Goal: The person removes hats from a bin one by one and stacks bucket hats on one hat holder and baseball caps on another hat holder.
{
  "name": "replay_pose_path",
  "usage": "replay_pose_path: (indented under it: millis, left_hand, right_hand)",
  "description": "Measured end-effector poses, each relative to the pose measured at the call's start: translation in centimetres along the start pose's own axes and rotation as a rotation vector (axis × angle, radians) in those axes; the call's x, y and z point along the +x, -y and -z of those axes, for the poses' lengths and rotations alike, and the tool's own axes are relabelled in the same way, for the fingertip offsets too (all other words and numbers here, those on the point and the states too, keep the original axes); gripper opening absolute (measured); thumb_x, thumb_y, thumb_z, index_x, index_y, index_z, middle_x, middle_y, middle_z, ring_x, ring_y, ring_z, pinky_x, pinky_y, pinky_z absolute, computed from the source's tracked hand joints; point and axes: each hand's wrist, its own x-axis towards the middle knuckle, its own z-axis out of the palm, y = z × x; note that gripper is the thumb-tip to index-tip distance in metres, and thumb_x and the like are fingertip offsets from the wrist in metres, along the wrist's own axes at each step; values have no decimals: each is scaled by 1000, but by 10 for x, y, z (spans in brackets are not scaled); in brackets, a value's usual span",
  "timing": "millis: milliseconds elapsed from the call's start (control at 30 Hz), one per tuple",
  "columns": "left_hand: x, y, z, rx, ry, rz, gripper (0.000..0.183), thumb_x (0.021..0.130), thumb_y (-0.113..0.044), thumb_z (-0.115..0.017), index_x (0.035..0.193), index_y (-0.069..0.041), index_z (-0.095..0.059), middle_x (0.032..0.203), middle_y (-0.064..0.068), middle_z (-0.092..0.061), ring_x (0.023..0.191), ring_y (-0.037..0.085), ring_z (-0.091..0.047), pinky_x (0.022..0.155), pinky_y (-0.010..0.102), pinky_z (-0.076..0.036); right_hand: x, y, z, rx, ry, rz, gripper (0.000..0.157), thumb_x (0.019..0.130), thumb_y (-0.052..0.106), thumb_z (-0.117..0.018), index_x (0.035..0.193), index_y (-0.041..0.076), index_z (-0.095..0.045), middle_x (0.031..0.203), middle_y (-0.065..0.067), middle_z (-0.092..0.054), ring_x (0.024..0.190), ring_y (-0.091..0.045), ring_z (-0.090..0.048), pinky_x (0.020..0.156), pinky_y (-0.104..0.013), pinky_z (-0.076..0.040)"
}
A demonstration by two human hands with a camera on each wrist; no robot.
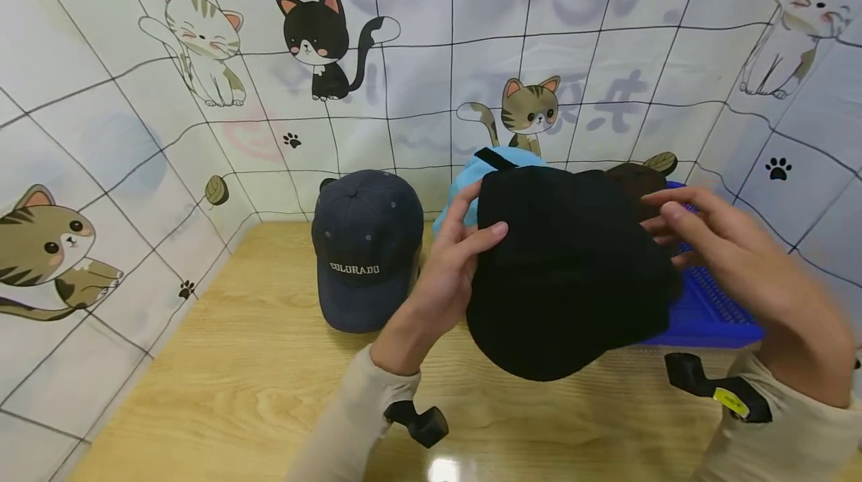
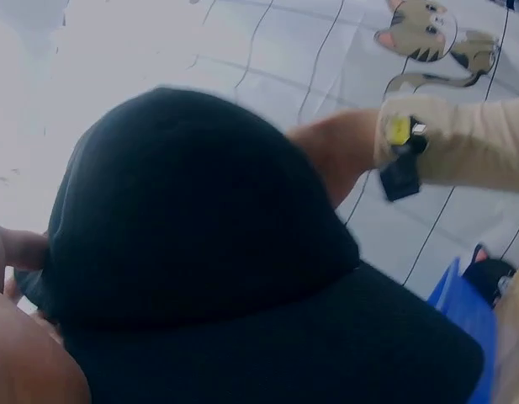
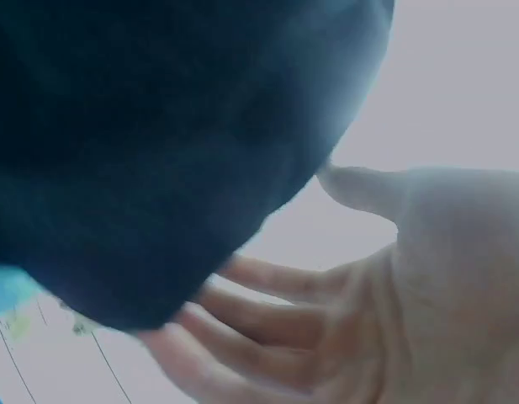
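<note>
A black baseball cap (image 1: 566, 272) is held up above the table, its brim toward me in the head view. My left hand (image 1: 438, 287) grips its left edge, thumb on the near side and fingers behind. Beside the cap's right edge is my right hand (image 1: 727, 250), fingers loosely extended. In the right wrist view, those fingers (image 3: 259, 324) pass behind the dark fabric and the thumb meets its edge; firm contact is hard to tell. The left wrist view shows the cap's rounded crown (image 2: 200, 202) and brim.
A navy cap (image 1: 364, 227) lettered COLORADO stands on the wooden table (image 1: 249, 362) to the left. Behind the black cap are a light blue cap (image 1: 465, 181) and a dark brown item (image 1: 636, 182), both partly hidden. A blue plastic basket (image 1: 707, 328) sits at the right.
</note>
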Motion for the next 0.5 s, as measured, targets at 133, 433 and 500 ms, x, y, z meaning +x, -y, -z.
replay_pose_path:
  millis: [133,433,500]
  left_hand:
    - [-9,-14,24,11,-8,-22,58,104,-11,-48,155,-32,-32,112,-9,-68,109,9,-67,102,29,-50]
    - [-25,-41,82,-89,-38,-48,50,108,-5,-40,151,-30,-34,129,-4,-58,103,8,-70,89,26,-57]
    - [-26,-45,93,-107,-36,-62,45,109,-3,-40,147,-28,-37,123,-3,-61,100,9,-70,86,27,-58]
  right_hand:
    - [5,6,-17,36,186,-5,27,115,22,-34,138,14,-44,126,2,-47,102,-3,-60,75,-25,-58]
    - [29,42,-60,299,214,76,13,111,18,-48,107,5,-51,99,-5,-55,97,-17,-67,82,-28,-60]
    - [34,44,-68,381,190,85,10,108,14,-53,103,5,-53,95,-4,-58,92,-18,-68,81,-29,-61]
